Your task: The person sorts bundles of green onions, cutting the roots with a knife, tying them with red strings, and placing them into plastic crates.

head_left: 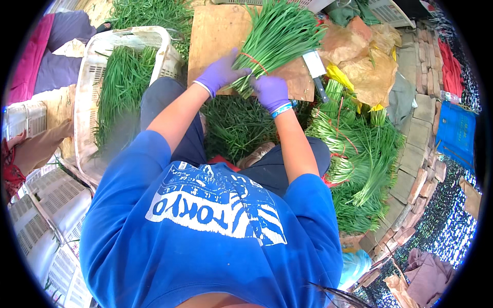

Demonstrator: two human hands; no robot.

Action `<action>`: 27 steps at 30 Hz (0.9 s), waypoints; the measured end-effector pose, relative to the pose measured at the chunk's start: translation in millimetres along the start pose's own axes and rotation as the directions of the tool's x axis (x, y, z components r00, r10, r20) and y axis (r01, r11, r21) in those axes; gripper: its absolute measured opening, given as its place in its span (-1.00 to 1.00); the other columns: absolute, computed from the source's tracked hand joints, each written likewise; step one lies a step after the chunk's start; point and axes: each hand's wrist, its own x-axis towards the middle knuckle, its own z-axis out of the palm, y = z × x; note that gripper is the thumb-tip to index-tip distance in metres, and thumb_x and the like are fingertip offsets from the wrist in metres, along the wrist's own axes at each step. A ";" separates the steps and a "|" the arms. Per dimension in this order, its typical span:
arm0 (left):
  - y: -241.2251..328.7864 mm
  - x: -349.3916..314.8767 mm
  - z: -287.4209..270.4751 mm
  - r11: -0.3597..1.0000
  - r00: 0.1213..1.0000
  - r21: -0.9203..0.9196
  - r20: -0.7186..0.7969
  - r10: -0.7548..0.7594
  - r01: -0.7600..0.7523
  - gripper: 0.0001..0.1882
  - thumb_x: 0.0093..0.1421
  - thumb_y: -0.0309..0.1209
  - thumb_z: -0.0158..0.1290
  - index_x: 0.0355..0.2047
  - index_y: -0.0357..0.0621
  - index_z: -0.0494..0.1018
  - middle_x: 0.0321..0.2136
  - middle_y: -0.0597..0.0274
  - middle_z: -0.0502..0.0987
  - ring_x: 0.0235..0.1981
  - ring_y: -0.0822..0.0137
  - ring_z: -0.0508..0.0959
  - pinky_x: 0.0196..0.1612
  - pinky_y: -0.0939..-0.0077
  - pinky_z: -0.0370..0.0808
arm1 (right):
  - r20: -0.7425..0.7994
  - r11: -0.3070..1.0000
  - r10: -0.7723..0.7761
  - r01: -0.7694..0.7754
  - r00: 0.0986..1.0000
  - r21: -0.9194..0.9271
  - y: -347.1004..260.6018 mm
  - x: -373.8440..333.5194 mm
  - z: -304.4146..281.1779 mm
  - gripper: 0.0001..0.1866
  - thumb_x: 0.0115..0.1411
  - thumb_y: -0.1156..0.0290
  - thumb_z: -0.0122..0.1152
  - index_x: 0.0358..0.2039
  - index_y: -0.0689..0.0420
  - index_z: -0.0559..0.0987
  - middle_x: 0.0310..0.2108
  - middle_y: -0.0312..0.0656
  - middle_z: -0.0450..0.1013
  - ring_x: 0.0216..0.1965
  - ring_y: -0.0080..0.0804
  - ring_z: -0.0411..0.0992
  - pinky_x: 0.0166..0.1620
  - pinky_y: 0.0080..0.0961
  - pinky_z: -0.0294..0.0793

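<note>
A bunch of green chives (280, 38) lies slantwise over a wooden board, its leaf tips pointing away to the right. A red tie (254, 62) runs around it near the stem end. My left hand (220, 73), in a purple glove, is closed around the left side of the bunch, with the thumb across the stems. My right hand (272, 92), also gloved, is closed against the bunch's near right side, just below the tie; its fingertips are partly hidden. Right of the bunch, a cleaver (314, 65) with a black handle lies at the board's edge.
The wooden board (213, 31) stands before my knees, with loose greens (239, 128) beneath. At left is a white crate (167, 51) of chives. Tied bunches (359, 154) pile at right beside a brick edging (413, 159), below brown paper (359, 66). Other people (56, 56) sit at far left.
</note>
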 end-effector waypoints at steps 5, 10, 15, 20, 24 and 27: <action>-9.9 3.2 5.8 0.995 0.999 -0.099 -0.041 0.007 -0.011 -0.22 0.00 0.08 -0.08 0.03 -0.34 0.10 -0.05 -0.24 0.25 0.00 -0.01 0.28 0.01 0.36 0.21 | -0.051 0.998 -0.060 0.058 0.997 -0.031 -13.8 -1.5 3.5 -0.92 -0.08 0.40 -0.04 -0.53 0.03 0.43 -0.70 -0.23 0.35 -0.67 -0.26 0.37 -0.65 -0.35 0.31; -14.0 4.8 6.9 1.000 1.000 -0.018 -0.019 0.022 -0.022 -0.22 0.01 0.16 -0.17 0.00 -0.31 0.15 -0.13 -0.24 0.33 -0.08 -0.06 0.34 -0.04 0.32 0.27 | -0.078 0.997 -0.018 0.023 0.997 0.074 -22.2 -4.7 14.6 -0.95 -0.09 0.41 -0.03 -0.62 0.03 0.40 -0.71 -0.25 0.34 -0.66 -0.28 0.38 -0.66 -0.35 0.29; -8.1 0.1 5.8 1.000 1.000 0.015 -0.008 0.016 -0.016 -0.24 0.01 0.14 -0.16 -0.01 -0.29 0.17 -0.15 -0.24 0.34 -0.09 -0.06 0.35 -0.06 0.32 0.28 | -0.113 0.997 -0.028 0.037 0.993 0.075 -37.9 -12.1 28.8 -0.93 -0.11 0.40 -0.02 -0.65 0.04 0.42 -0.70 -0.22 0.35 -0.65 -0.27 0.39 -0.65 -0.34 0.30; -2.6 -3.5 -0.5 0.998 0.997 0.035 -0.052 0.058 -0.056 -0.26 0.02 0.11 -0.16 -0.01 -0.31 0.17 -0.15 -0.23 0.35 -0.09 -0.05 0.35 -0.06 0.30 0.28 | 0.258 0.896 -0.259 0.133 0.931 0.423 -102.9 -33.0 8.1 -0.90 -0.12 0.38 0.01 -0.65 0.07 0.48 -0.63 -0.12 0.40 -0.55 -0.20 0.42 -0.48 -0.32 0.39; 9.3 -0.8 -0.2 0.998 0.996 0.001 0.059 -0.063 0.063 -0.05 -0.11 0.17 -0.01 0.10 -0.29 -0.01 -0.08 -0.28 0.27 -0.02 0.00 0.31 0.01 0.38 0.23 | 0.247 0.671 -0.369 0.073 0.896 0.738 -114.4 -58.0 -14.7 -0.73 -0.06 0.34 0.02 -0.26 -0.05 0.45 -0.53 -0.12 0.42 -0.50 -0.13 0.41 -0.43 -0.30 0.39; 25.4 6.9 7.1 0.977 0.989 0.151 -0.007 -0.148 0.147 0.12 -0.22 0.18 0.09 0.14 -0.27 -0.18 -0.01 -0.33 0.17 0.01 -0.04 0.27 0.05 0.37 0.19 | 0.275 0.630 -0.144 -0.127 0.951 0.766 -76.8 -63.0 -29.6 -0.54 -0.04 0.36 0.06 -0.04 -0.14 0.37 -0.51 -0.14 0.43 -0.50 -0.17 0.41 -0.39 -0.32 0.40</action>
